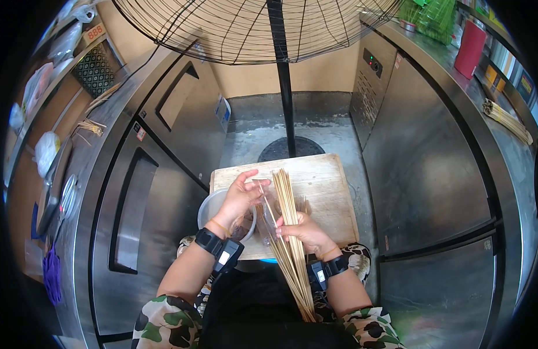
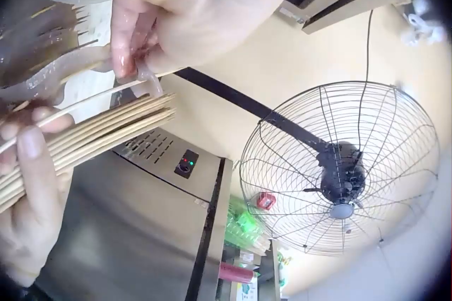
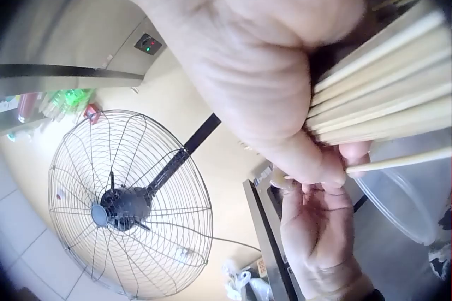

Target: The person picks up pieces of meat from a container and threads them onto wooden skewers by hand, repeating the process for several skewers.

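Note:
My right hand (image 1: 306, 232) grips a thick bundle of wooden skewers (image 1: 293, 256), its thumb and fingers also pinching a single skewer (image 2: 85, 105) that stands apart from the rest. At that skewer's tip, my left hand (image 1: 237, 198) pinches a small translucent, wet-looking strip (image 2: 149, 79). The left wrist view has my left hand (image 2: 191, 4) above the bundle (image 2: 106, 131). In the right wrist view, my left hand (image 3: 318, 234) lies beyond my right hand (image 3: 247, 75). Below the left hand is a clear plastic bowl (image 1: 206, 205), its dark contents partly hidden.
The bowl is on a pale wooden board (image 1: 324, 192), beside clear plastic with skewered pieces. A black fan (image 1: 280, 35) stands beyond it. Steel cabinets (image 1: 432, 151) flank both sides; more skewers (image 1: 507, 121) and a red bottle (image 1: 471, 49) lie along the right counter.

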A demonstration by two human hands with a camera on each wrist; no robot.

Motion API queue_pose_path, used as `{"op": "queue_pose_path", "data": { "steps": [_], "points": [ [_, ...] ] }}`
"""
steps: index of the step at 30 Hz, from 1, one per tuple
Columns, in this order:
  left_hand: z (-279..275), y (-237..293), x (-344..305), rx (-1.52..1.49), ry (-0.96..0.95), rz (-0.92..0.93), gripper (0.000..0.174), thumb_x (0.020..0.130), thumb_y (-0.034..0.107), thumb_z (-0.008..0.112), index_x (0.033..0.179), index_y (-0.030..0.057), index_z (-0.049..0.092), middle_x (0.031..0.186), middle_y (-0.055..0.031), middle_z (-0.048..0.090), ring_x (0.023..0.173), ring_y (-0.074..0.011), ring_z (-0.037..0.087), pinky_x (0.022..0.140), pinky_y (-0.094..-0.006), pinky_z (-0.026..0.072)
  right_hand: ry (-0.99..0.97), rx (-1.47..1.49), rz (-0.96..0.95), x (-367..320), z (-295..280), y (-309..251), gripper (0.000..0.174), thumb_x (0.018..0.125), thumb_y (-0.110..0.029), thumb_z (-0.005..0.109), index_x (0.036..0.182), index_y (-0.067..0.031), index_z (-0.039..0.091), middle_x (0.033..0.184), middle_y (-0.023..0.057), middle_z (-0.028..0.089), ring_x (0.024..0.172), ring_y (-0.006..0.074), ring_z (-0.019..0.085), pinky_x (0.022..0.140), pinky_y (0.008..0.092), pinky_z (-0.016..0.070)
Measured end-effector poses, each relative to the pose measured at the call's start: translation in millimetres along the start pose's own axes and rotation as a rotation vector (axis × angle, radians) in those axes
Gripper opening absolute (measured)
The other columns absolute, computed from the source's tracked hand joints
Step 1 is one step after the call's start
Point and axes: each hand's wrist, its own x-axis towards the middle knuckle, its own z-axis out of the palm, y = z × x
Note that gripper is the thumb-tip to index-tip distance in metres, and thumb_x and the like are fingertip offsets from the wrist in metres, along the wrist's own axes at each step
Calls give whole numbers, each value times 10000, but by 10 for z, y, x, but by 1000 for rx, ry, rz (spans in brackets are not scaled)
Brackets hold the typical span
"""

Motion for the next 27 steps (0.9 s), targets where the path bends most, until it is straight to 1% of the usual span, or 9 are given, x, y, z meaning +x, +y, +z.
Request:
{"op": "queue_pose_path", "data": {
  "steps": [4, 7, 10, 13, 16, 19, 22, 25, 27],
  "points": [
    [3, 11, 64, -35, 92, 28, 331, 904, 12, 498, 1216, 13, 387, 1110, -167, 603, 920, -222, 626, 817, -308, 516, -2, -5, -4, 8, -4, 10, 122, 777, -51, 670, 875, -27, 601, 768, 47, 620, 658, 98, 577, 585, 212, 458],
    [-6, -15, 71, -101, 81, 48, 301, 906, 9, 494, 1201, 2, 435, 1107, -156, 606, 935, -213, 624, 819, -297, 515, 0, 6, -4, 15, -7, 11, 122, 777, -49, 670, 875, -28, 601, 766, 48, 620, 656, 101, 579, 580, 212, 460],
    [1, -24, 56, -54, 14, 81, 260, 906, -5, 481, 1164, -5, 504, 1112, -140, 607, 951, -200, 620, 812, -286, 516, 4, 7, -9, 18, -23, 24, 120, 777, -47, 670, 873, -27, 601, 762, 50, 621, 648, 103, 579, 573, 212, 460],
    [16, -68, 29, 34, 46, 147, 260, 901, -29, 466, 1145, 3, 550, 1108, -125, 611, 942, -201, 624, 800, -269, 520, 13, 17, -13, 15, -13, 26, 117, 776, -40, 666, 871, -25, 600, 757, 52, 620, 638, 104, 577, 570, 210, 459],
    [76, -149, 50, 152, 88, 314, 320, 887, -61, 453, 1183, 29, 533, 1108, -108, 617, 925, -201, 633, 793, -264, 524, 23, 15, -11, 14, -10, 21, 113, 775, -30, 661, 870, -24, 599, 753, 52, 620, 632, 102, 573, 570, 208, 458],
    [106, -136, -12, 596, 68, 441, 361, 873, -74, 460, 1204, 53, 528, 1151, -98, 602, 928, -177, 630, 798, -258, 515, 35, 20, -6, 9, -11, 18, 112, 774, -23, 656, 871, -22, 599, 748, 52, 617, 626, 99, 568, 570, 207, 456],
    [179, -79, -165, 849, -41, 478, 438, 863, -86, 450, 1266, 83, 480, 1220, -102, 562, 956, -157, 619, 789, -256, 509, 35, 48, -10, 12, -46, 37, 115, 778, -22, 664, 875, -28, 602, 759, 52, 618, 635, 93, 567, 569, 195, 451],
    [252, -149, -233, 458, 49, 520, 546, 846, -111, 440, 1344, 105, 388, 1327, -110, 470, 937, -140, 614, 776, -245, 505, 36, 72, -19, 11, -51, 41, 120, 777, -18, 668, 877, -33, 603, 756, 50, 619, 619, 86, 560, 563, 188, 448],
    [271, -192, -296, 346, 99, 465, 613, 828, -130, 439, 1377, 119, 329, 1336, -101, 446, 894, -129, 609, 763, -240, 506, 45, 78, -17, 2, -37, 27, 124, 774, -15, 669, 878, -34, 603, 749, 49, 618, 602, 83, 555, 558, 188, 448]
  ]
}}
